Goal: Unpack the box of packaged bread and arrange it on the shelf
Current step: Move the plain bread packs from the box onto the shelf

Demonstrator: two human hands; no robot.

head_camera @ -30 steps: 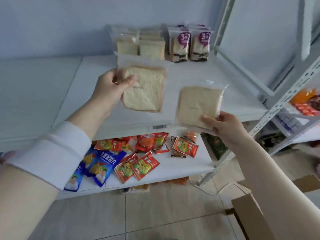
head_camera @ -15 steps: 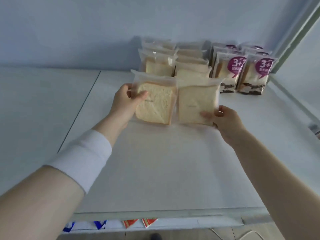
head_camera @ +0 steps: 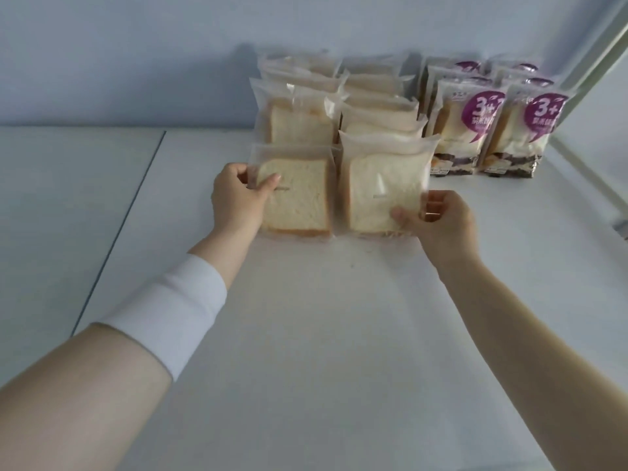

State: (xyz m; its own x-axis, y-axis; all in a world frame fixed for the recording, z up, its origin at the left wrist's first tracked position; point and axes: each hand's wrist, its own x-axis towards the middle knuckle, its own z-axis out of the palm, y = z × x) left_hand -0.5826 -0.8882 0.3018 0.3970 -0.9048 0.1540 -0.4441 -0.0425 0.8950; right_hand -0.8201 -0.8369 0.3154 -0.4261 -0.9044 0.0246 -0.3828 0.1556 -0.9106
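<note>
Two clear packs of sliced white bread stand upright side by side on the white shelf (head_camera: 306, 334). My left hand (head_camera: 238, 198) grips the left bread pack (head_camera: 299, 202) at its left edge, thumb across the front. My right hand (head_camera: 438, 219) pinches the lower right corner of the right bread pack (head_camera: 380, 195). Both packs touch the shelf, in front of two rows of the same bread (head_camera: 302, 120). The box is out of view.
Several bread packs with purple "3+" labels (head_camera: 489, 127) stand to the right of the plain rows. A white upright post (head_camera: 598, 56) rises at the far right. A seam (head_camera: 119, 229) splits the shelf surface on the left. The wall is close behind the rows.
Both hands carried the two packs from the shelf's front edge back to the rows. The packs now stand on the shelf. The camera has closed in on the shelf.
</note>
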